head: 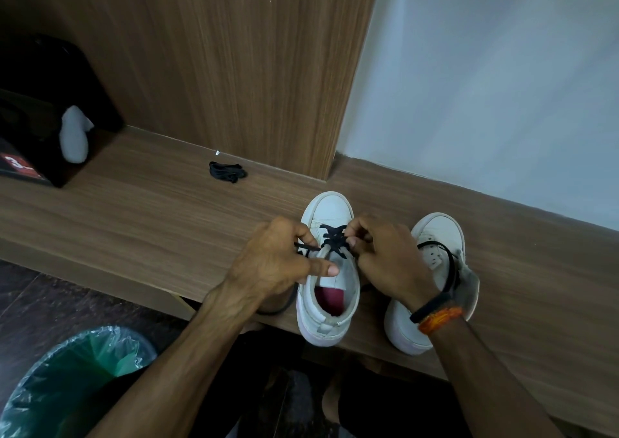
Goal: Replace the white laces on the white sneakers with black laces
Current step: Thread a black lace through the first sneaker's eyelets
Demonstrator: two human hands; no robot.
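White leather sneaker point(330, 270) overhangs the wooden bench point(150, 209) front edge; left hand point(274, 260) and right hand point(388, 260) each pinch its black lace point(333, 240).

Bare bench point(140, 209) lies left of the sneakers (a black lace bundle point(227, 171) interrupts it).

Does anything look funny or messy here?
A bit. The right sneaker has a black lace just looped loosely over it, not threaded. A spare black lace bundle lies crumpled on the wooden shelf. Nothing looks spilled or broken.
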